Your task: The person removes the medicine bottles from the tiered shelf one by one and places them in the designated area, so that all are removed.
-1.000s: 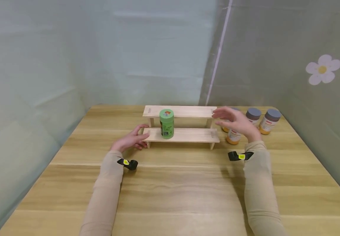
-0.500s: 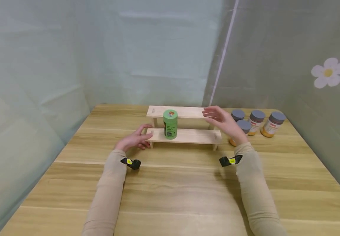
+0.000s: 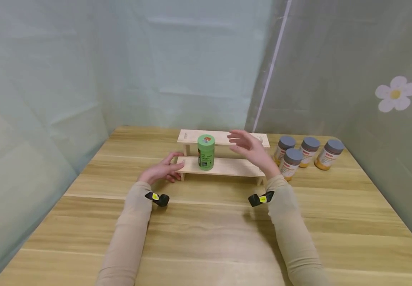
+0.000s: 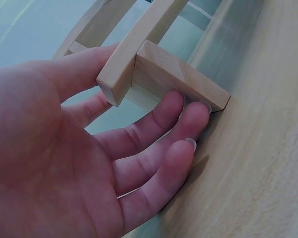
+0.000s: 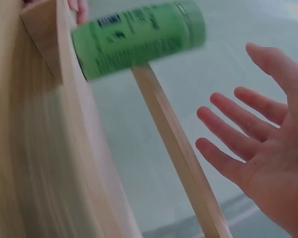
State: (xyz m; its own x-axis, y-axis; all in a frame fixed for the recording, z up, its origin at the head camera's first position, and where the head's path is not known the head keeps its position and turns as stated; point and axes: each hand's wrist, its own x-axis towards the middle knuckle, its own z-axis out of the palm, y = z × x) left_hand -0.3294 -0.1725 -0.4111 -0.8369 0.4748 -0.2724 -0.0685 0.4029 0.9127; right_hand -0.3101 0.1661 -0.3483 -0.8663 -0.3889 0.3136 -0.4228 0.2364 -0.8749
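Observation:
A two-tier wooden shelf (image 3: pixel 232 166) stands toward the back of the table. On its lower board, left of the middle, a green lidded jar (image 3: pixel 206 153) stands upright. My left hand (image 3: pixel 161 171) grips the left end of that board; in the left wrist view the fingers (image 4: pixel 159 119) bend against the end leg (image 4: pixel 184 77). Above the right half of the shelf, my right hand (image 3: pixel 250 149) hovers with fingers spread, holding nothing. The right wrist view has this hand (image 5: pixel 268 129) facing the jar (image 5: pixel 139 37), a gap between them.
Several grey-lidded jars with orange bottoms, one of them a front jar (image 3: pixel 291 163), stand close together right of the shelf, near my right wrist. The wooden table (image 3: pixel 206 234) ends at a pale curtain (image 3: pixel 188 71) behind; a flowered curtain (image 3: pixel 356 91) hangs at the right.
My right hand has moved left, from beside the grey-lidded jars to over the shelf, uncovering those jars. My left hand stays at the shelf's end; the head view has shifted slightly.

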